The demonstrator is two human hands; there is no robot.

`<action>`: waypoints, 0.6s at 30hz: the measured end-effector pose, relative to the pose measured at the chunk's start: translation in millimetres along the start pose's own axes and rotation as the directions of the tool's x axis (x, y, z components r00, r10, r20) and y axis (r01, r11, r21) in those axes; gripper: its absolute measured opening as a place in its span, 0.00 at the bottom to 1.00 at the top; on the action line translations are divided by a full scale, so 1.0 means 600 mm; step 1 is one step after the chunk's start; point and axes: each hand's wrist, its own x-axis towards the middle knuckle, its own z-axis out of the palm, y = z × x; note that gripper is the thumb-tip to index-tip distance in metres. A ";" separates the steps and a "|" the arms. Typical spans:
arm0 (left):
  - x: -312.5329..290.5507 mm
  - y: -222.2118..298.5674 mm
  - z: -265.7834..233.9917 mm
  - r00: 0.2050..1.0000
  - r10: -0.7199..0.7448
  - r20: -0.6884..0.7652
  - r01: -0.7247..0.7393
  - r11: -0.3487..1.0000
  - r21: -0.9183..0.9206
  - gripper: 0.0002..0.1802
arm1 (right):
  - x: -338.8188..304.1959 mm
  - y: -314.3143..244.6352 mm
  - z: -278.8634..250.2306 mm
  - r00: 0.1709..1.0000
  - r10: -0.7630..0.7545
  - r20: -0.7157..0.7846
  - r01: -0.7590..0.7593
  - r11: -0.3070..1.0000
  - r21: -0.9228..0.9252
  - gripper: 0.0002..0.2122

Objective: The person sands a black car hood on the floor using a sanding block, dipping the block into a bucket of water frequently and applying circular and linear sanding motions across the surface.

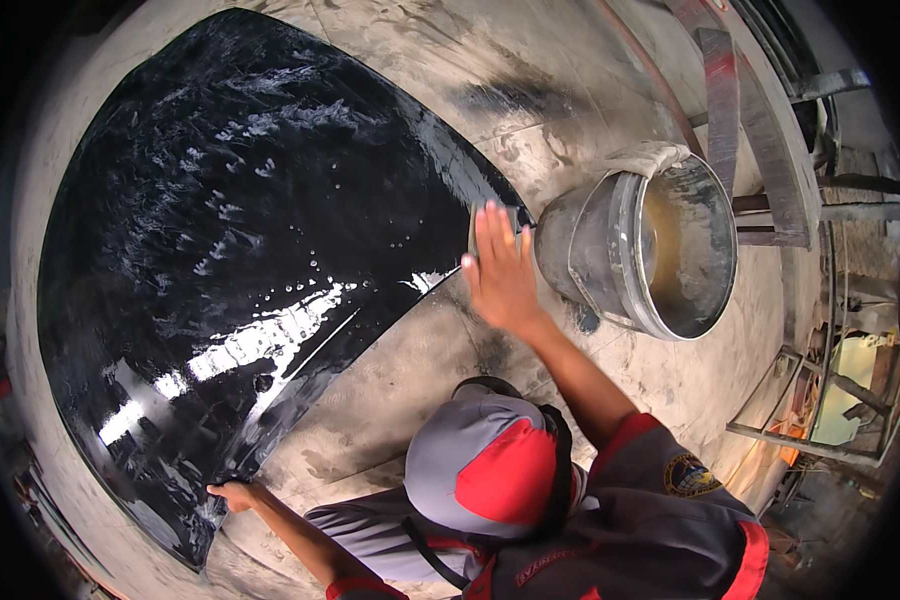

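Observation:
A large, wet, black curved panel (300,200), which looks like a car hood, lies across the left half. White streaks and water drops mark its glossy surface. At its right corner my right hand (505,280) presses down with long, straight fingers over a small grey sanding sheet (480,228), which mostly hides under them. Down at the panel's lower left edge, my left hand (234,495) grips the rim; its fingertips are partly hidden. Just right of my right hand, a grey bucket (590,240) with murky water tilts toward the right in this view.
A pale cloth (650,158) hangs over the bucket's rim. Stained concrete floor (390,400) surrounds the panel. Metal bars (720,110) and a metal frame (805,450) stand along the right side. A rounded grey-and-red cloth shape (485,460) rises between my forearms.

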 end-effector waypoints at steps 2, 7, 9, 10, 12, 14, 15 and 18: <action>0.014 -0.015 0.020 1.000 0.004 0.025 -0.004 1.000 0.017 0.51 | 0.093 0.041 0.002 0.996 -0.004 -0.094 0.004 1.000 0.001 0.32; 0.016 -0.017 0.013 0.999 0.008 0.038 -0.006 0.999 -0.041 0.49 | 0.038 0.009 0.028 0.995 -0.046 -0.093 0.047 0.999 0.007 0.32; 0.022 -0.007 0.008 0.999 -0.008 0.041 0.012 0.996 -0.092 0.46 | 0.005 -0.007 0.014 0.997 -0.080 -0.013 0.080 0.996 0.048 0.33; 0.025 -0.008 0.008 0.999 -0.009 0.047 0.014 0.994 -0.105 0.46 | 0.007 -0.011 0.010 0.995 -0.098 0.023 0.097 0.993 0.070 0.33; 0.013 -0.020 0.016 0.997 -0.016 0.073 0.025 0.992 -0.125 0.47 | 0.130 0.019 0.025 0.994 -0.090 -0.056 0.091 0.996 0.003 0.33; 0.023 -0.042 0.031 0.999 0.009 0.052 -0.008 1.000 -0.026 0.48 | 0.250 0.038 0.001 0.998 0.009 0.057 -0.008 1.000 -0.020 0.32; 0.039 -0.041 0.034 0.999 0.028 0.030 -0.029 0.999 0.017 0.48 | 0.234 0.029 0.007 0.998 -0.049 0.038 0.049 0.999 0.003 0.32; 0.021 -0.019 0.005 0.999 0.026 0.035 -0.022 0.991 -0.134 0.49 | 0.115 0.023 0.011 0.978 -0.184 0.094 0.180 0.983 0.045 0.32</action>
